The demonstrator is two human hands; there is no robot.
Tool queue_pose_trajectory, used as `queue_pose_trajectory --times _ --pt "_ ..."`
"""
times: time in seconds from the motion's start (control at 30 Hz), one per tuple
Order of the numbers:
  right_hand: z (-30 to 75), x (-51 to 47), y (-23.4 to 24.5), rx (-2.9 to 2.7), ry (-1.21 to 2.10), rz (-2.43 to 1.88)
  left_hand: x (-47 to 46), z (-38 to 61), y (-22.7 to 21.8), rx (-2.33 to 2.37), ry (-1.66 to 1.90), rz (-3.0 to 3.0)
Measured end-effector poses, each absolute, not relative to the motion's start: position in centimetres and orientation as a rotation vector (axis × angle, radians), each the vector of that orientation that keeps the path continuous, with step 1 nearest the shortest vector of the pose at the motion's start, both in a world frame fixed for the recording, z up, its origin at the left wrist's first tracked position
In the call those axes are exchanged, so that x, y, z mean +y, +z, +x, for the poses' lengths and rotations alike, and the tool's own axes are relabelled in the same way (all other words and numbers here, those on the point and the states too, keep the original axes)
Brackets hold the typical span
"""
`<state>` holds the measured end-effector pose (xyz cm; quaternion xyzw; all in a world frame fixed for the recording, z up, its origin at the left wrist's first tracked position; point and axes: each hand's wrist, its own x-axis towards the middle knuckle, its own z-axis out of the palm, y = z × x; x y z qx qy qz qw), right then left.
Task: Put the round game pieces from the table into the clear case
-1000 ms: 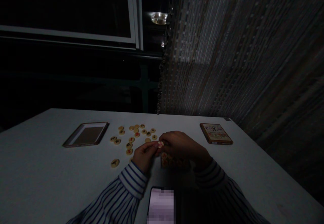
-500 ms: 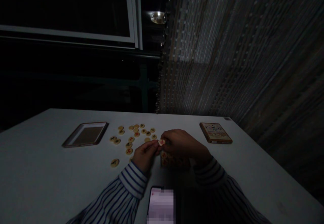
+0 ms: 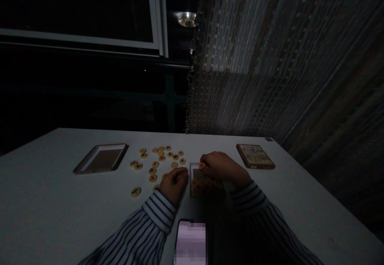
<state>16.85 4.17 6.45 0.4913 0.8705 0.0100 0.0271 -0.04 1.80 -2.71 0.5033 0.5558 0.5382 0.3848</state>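
Observation:
My right hand (image 3: pixel 222 167) pinches a round wooden Chinese chess piece (image 3: pixel 202 165) with a red character, above the far part of a small box tray (image 3: pixel 191 189). Rows of red-marked pieces (image 3: pixel 195 182) lie in the near part of this tray, in deep shadow. Just left of the tray is my left hand (image 3: pixel 173 183), its fingers curled together and nothing seen in them. Beyond and left of it, loose round pieces (image 3: pixel 153 178) are scattered on the white table (image 3: pixel 99 209), some with red or black characters, some blank side up.
An empty shallow box part (image 3: pixel 126 150) lies at the left. A box with a printed cover (image 3: pixel 256 156) lies at the right. A phone (image 3: pixel 191 243) with a lit screen is at the near edge. Behind the table hangs a string curtain (image 3: pixel 240 77).
My right hand has carried the red piece rightward, away from my left fingertips and over the tray. My left hand has let go of it and stays nearly in place.

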Motion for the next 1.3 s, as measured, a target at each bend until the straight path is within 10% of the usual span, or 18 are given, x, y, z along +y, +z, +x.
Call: queue_pose_trajectory --times 1.3 --pt "16.9 5.2 4.5 2.663 -0.07 1.416 2.3 -0.5 -4.1 1.384 1.266 1.463"
